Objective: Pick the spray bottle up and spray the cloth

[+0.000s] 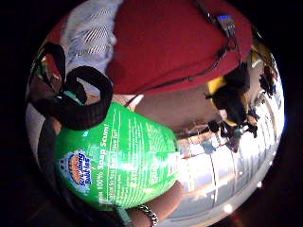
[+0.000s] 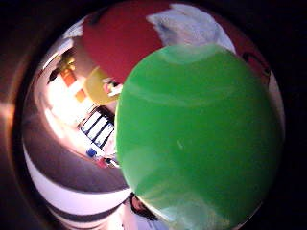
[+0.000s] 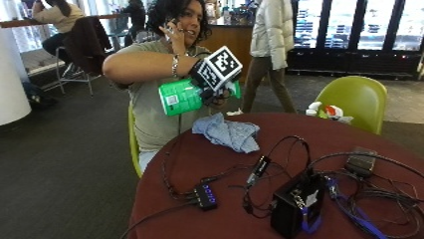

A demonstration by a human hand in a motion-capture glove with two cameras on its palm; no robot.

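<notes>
Surface [image 3: 218, 169]: round, dark red, you're seated at its far edge. It carries a black box [image 3: 296, 206] near the front with cables [image 3: 371, 189] tangled around and to the side of it, plus a small hub [image 3: 205, 195] with a blue light. A lime green chair [image 3: 354, 99] stands at the far side, with another spray bottle [image 3: 331, 111] in front of it, near the surface's far edge.

Cloth [image 3: 226, 131]: blue-grey, crumpled, lying on the surface just in front of you. Nothing is touching it.

Bottle [image 3: 180, 96]: green, lifted clear of the surface, held roughly sideways at chest height, above and slightly beside the cloth. The base end points away from the cloth side. In the thumb-side palm view its green body [image 2: 199, 134] fills most of the picture; in the little-finger-side palm view the printed label [image 1: 118, 158] sits right against the palm straps, with the red surface [image 1: 175, 38] and cloth [image 1: 92, 33] beyond.

Hand [image 3: 213, 87]: your gloved right hand is wrapped around the bottle at its neck end, fingers curled on it. Can't tell whether a finger sits on the trigger.

Your bare left hand [image 3: 175, 31] is up by your head, off the task's things.
</notes>
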